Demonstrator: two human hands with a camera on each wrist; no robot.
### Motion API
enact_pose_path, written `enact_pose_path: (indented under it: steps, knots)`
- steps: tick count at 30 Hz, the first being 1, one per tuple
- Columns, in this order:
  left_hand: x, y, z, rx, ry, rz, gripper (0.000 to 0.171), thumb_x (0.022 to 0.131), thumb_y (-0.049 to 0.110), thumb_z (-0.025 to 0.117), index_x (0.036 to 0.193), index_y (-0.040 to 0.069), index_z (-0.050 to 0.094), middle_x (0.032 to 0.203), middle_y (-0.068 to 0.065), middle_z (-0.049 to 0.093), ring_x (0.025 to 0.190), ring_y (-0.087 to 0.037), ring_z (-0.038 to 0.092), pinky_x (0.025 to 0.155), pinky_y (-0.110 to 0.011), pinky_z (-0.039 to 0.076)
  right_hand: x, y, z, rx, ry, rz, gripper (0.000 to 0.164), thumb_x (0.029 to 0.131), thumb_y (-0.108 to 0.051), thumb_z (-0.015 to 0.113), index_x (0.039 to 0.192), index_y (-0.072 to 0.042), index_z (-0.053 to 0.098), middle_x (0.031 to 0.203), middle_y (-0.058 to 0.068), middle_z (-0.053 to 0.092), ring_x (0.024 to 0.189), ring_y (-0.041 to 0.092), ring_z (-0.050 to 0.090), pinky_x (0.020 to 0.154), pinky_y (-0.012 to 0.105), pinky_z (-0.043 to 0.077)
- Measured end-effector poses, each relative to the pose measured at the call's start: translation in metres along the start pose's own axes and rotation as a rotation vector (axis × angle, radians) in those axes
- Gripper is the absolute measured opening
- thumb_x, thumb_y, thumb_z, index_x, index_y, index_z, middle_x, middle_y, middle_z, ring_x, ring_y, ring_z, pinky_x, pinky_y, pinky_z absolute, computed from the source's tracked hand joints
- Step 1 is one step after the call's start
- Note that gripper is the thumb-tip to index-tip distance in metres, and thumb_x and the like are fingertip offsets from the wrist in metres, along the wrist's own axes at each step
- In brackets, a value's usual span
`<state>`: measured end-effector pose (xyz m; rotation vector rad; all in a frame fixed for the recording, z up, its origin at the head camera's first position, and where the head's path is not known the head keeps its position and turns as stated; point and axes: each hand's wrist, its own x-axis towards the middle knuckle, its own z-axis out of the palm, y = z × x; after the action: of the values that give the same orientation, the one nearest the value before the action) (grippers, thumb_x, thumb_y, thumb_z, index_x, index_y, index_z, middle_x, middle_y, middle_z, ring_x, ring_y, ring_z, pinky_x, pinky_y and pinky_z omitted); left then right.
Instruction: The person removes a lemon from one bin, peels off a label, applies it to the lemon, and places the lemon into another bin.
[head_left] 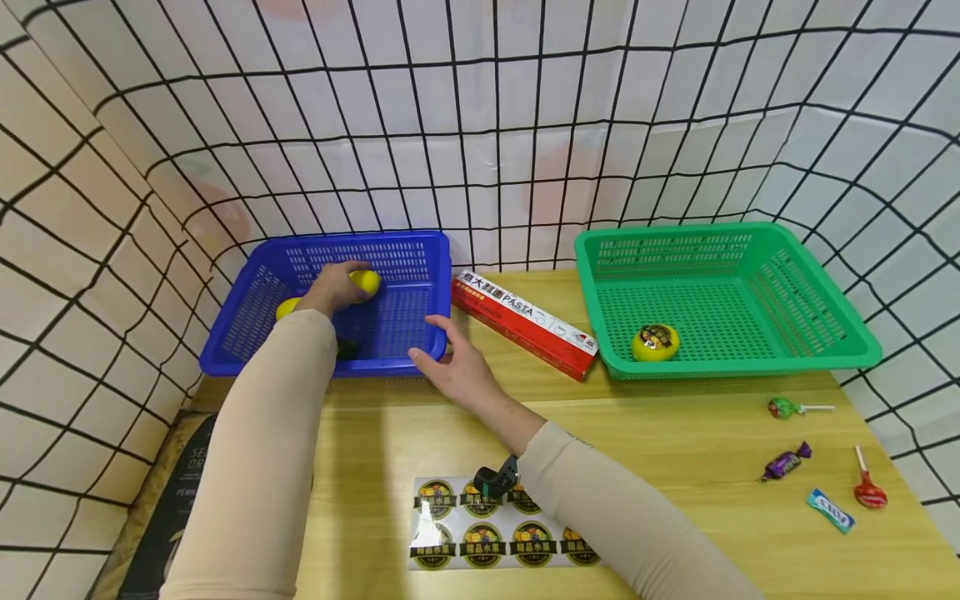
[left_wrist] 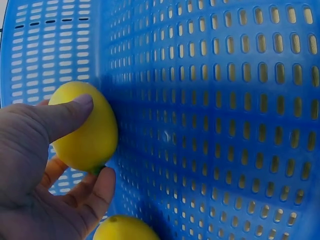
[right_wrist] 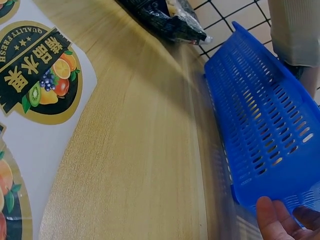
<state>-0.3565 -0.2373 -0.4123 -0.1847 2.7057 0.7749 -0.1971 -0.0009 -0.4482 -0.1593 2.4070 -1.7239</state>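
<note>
My left hand (head_left: 336, 287) is inside the blue basket (head_left: 262, 367) and grips a lemon (left_wrist: 85, 127). In the left wrist view the thumb lies across the lemon's side and the fingertips are at its lower end. A second lemon (left_wrist: 125, 229) rests in the basket below that hand. My right hand (head_left: 461, 367) is at the basket's near right corner, thumb and forefinger spread apart, fingertips right at the rim. In the right wrist view its fingers (right_wrist: 270, 217) show beside the basket's lower corner.
A red pasta box (head_left: 525, 325) lies between the baskets. The green basket (head_left: 742, 364) holds a yellow fruit (head_left: 656, 342) with a sticker. A sticker sheet (head_left: 457, 565), a green lollipop (head_left: 783, 407), other sweets and a dark packet (head_left: 168, 508) lie nearer. Black wire mesh (head_left: 495, 137) encloses the table.
</note>
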Motion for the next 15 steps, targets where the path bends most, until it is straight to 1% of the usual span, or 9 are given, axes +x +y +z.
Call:
enact_pose_path:
  steps: [2, 5, 10, 13, 15]
  knots:
    - [-0.001, 0.002, 0.000, 0.009, -0.004, -0.001, 0.064, 0.099, 0.013, 0.063, 0.158, 0.020, 0.039, 0.166, -0.029, 0.015, 0.152, -0.051, 0.020, 0.122, -0.068, 0.020, 0.000, 0.000, -0.001, 0.006, -0.002, -0.003, 0.060, 0.095, -0.046, 0.069, 0.148, -0.037, 0.044, 0.119, 0.013, 0.069, 0.087, 0.018, 0.066, 0.067, 0.027, 0.053]
    - [-0.001, 0.005, -0.001, 0.017, -0.007, 0.006, 0.064, 0.099, 0.013, 0.063, 0.158, 0.019, 0.040, 0.165, -0.029, 0.019, 0.150, -0.050, 0.024, 0.122, -0.066, 0.022, -0.001, -0.001, -0.001, 0.011, -0.004, -0.006, 0.061, 0.095, -0.045, 0.069, 0.149, -0.034, 0.044, 0.118, 0.014, 0.069, 0.086, 0.018, 0.066, 0.067, 0.027, 0.053]
    - [-0.003, 0.010, -0.002, 0.011, -0.013, 0.031, 0.063, 0.099, 0.015, 0.063, 0.157, 0.019, 0.040, 0.164, -0.025, 0.027, 0.148, -0.049, 0.030, 0.121, -0.066, 0.027, -0.002, -0.002, -0.002, -0.001, -0.003, 0.003, 0.060, 0.095, -0.046, 0.069, 0.149, -0.036, 0.044, 0.119, 0.013, 0.068, 0.087, 0.018, 0.065, 0.068, 0.026, 0.052]
    - [-0.004, 0.016, -0.006, 0.025, -0.002, 0.070, 0.063, 0.098, 0.016, 0.065, 0.156, 0.016, 0.042, 0.162, -0.026, 0.030, 0.144, -0.048, 0.035, 0.119, -0.064, 0.032, -0.003, -0.003, -0.002, -0.027, -0.004, 0.003, 0.060, 0.095, -0.047, 0.068, 0.149, -0.038, 0.043, 0.120, 0.012, 0.067, 0.088, 0.018, 0.064, 0.069, 0.025, 0.051]
    - [-0.008, 0.023, -0.009, 0.057, 0.005, 0.103, 0.062, 0.096, 0.018, 0.067, 0.154, 0.015, 0.044, 0.159, -0.029, 0.031, 0.140, -0.048, 0.039, 0.116, -0.063, 0.037, -0.003, -0.003, -0.003, -0.038, -0.004, 0.003, 0.060, 0.095, -0.048, 0.068, 0.149, -0.039, 0.043, 0.119, 0.011, 0.066, 0.088, 0.018, 0.064, 0.069, 0.025, 0.050]
